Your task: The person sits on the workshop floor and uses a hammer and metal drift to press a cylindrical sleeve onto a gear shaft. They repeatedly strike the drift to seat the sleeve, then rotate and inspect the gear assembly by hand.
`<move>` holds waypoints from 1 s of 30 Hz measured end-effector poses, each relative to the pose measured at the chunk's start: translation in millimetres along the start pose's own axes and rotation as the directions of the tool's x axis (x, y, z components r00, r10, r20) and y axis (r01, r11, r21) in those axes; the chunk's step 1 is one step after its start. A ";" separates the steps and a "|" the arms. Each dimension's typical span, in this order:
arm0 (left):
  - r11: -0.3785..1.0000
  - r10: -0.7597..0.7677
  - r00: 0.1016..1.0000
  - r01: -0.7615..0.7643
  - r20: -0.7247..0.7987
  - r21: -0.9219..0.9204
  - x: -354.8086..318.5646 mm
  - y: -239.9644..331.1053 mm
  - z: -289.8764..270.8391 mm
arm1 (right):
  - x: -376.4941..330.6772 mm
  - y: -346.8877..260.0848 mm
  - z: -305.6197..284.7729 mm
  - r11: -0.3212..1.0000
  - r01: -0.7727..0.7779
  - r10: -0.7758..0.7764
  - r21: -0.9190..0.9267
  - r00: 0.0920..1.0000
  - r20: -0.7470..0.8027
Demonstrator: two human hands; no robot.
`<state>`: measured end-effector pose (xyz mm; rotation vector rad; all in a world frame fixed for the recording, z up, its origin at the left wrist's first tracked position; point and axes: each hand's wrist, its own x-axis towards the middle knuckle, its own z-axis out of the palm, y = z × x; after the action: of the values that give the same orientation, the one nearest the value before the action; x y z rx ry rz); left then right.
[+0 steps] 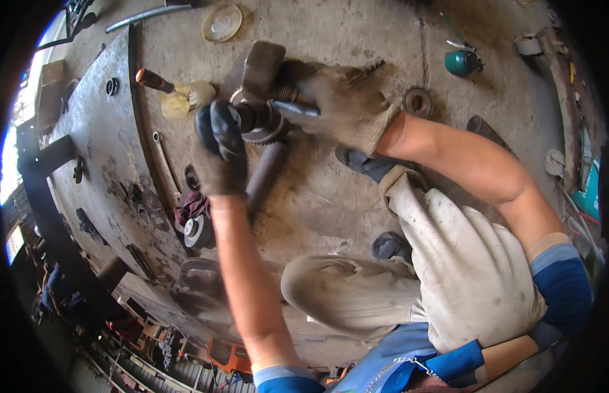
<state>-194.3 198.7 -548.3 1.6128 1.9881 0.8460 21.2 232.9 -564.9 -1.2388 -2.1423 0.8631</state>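
My left hand [219,154], in a dark-tipped work glove, grips the end of a dark metal shaft with a toothed gear [262,128] on it. My right hand [340,101], in a worn tan glove, holds the other side of the same gear and shaft assembly, with a dark rod sticking out under its fingers. A grey metal pipe [265,171] runs down from the gear along the concrete floor. A flat metal block [262,65] lies just behind the gear. I squat over the work, with both knees below my arms.
A red-handled tool [153,81] and a yellowish rag lie at the left. A wrench [165,160], a smaller gear [198,230] on a red rag, a metal ring [418,101], a round lid [222,23] and a green can [463,62] lie around.
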 end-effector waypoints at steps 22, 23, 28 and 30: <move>0.705 0.018 0.977 0.138 0.213 -0.695 -16.7 -55.4 30.2 | -31.0 2.8 -15.8 0.951 0.256 -0.257 0.172 0.966 -0.019; 0.792 0.046 0.987 0.060 0.156 -0.607 -12.7 -57.8 32.2 | -31.6 2.6 -15.3 0.967 0.207 -0.212 0.151 0.977 0.023; 0.898 0.028 0.998 -0.004 0.048 -0.440 -15.2 -58.5 43.6 | -30.6 -3.2 -10.5 0.974 0.174 -0.186 0.143 0.980 0.070; 0.923 0.004 1.000 -0.015 -0.030 -0.385 -21.1 -57.5 50.6 | -29.1 -5.5 -11.5 0.976 0.192 -0.200 0.101 0.977 0.072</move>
<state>-195.9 179.8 -625.4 1.3878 1.6961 1.1845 39.2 208.1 -556.5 -0.9420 -2.2170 0.9308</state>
